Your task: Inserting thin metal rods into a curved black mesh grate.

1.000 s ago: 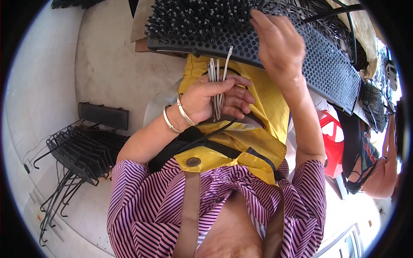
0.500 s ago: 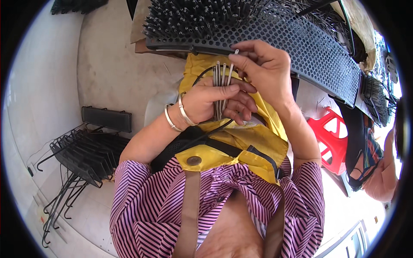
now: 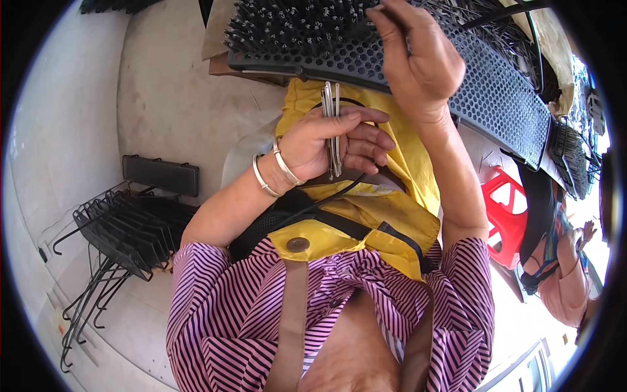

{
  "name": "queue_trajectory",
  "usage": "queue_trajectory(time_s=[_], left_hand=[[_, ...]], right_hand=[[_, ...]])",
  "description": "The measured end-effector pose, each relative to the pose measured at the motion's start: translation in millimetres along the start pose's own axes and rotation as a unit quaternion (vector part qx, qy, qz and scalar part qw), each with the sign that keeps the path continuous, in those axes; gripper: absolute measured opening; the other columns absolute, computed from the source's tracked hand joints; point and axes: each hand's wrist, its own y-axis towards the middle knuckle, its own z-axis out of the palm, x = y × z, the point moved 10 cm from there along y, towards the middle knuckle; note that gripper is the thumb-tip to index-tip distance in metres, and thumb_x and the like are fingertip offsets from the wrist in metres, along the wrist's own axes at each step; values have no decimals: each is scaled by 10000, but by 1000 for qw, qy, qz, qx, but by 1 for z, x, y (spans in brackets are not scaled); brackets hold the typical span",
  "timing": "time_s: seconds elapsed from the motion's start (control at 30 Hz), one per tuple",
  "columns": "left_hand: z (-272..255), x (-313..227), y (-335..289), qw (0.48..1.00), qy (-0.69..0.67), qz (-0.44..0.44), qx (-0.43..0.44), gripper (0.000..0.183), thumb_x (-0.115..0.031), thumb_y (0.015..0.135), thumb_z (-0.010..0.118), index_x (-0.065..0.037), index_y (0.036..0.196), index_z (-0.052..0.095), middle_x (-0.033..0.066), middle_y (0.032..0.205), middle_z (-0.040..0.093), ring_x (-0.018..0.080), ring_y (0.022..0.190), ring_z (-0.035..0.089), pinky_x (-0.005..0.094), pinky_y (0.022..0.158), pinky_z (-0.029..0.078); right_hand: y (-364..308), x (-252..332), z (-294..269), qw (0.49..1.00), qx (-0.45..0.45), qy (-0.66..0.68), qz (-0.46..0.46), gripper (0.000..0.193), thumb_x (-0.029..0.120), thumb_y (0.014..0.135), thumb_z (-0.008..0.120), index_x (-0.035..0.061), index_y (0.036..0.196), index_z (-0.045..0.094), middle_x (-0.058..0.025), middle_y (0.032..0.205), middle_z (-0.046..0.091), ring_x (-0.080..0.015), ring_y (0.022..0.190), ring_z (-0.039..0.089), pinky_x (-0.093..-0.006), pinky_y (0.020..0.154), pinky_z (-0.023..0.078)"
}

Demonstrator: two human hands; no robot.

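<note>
My left hand (image 3: 326, 140) is closed around a small bundle of thin silver metal strips (image 3: 332, 130), the thumb laid across them. The strips stand roughly upright, and at least some have a small hole near the top end. My right hand (image 3: 421, 59) is raised over the dark perforated board (image 3: 483, 98), thumb and forefinger close together beside a dense cluster of upright black pieces with shiny tips (image 3: 294, 26). Whatever the right fingertips hold, if anything, I cannot make out. Yellow cloth (image 3: 411, 170) lies under both hands.
Black hooked racks (image 3: 124, 228) and a flat black panel (image 3: 160, 176) are at the left. To the right stand a red plastic stool (image 3: 503, 215) and another person (image 3: 565, 281). Loose dark strips (image 3: 503, 32) lie on the board's far right.
My right hand has moved up and away from the bundle to the cluster on the board. Fewer strips show in my left hand, which stays in nearly the same place.
</note>
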Motion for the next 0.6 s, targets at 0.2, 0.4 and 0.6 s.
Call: queue_trajectory(time_s=[0.2, 0.4, 0.6], left_hand=[[0, 2, 2, 1000, -2, -12, 13, 495, -297, 918, 439, 67, 1249, 380, 246, 1094, 539, 325, 953, 577, 409, 810, 496], [16, 5, 3, 995, -49, -32, 82, 393, -193, 922, 399, 81, 1203, 419, 285, 1079, 543, 365, 956, 581, 433, 822, 495], [5, 23, 0, 996, -40, -66, 53, 367, -169, 920, 395, 88, 1179, 436, 295, 1103, 538, 406, 977, 564, 470, 865, 464]], right_hand=[[-14, 21, 16, 986, 40, 1, -159, 263, 4, 656, 622, -42, 910, 570, -191, 936, 554, -303, 718, 523, -368, 565, 464], [-48, -12, 17, 967, 195, 88, 138, 261, -29, 752, 644, -22, 1010, 603, -89, 942, 642, -110, 755, 605, -222, 618, 496], [-100, -18, 46, 806, 268, 269, 454, 415, 91, 754, 656, 1, 1139, 533, -161, 959, 647, -176, 862, 630, -282, 752, 507]])
